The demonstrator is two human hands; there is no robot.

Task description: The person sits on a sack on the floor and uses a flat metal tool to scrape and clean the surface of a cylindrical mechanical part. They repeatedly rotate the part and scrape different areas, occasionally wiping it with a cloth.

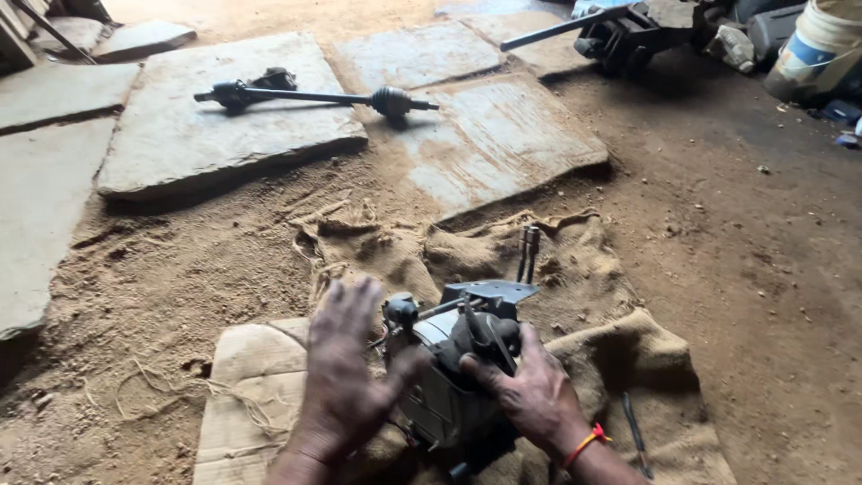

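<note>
Hands grip the greasy gearbox (458,368) — left hand (346,359) spread flat, right hand (530,391) clasping; it could slip onto the sacking (575,269).

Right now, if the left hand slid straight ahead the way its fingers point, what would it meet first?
The left hand points up and away, fingers spread. First in line seems the rumpled burlap sack, then sandy ground; the long axle shaft lies much farther. Depth is uncertain.
</note>
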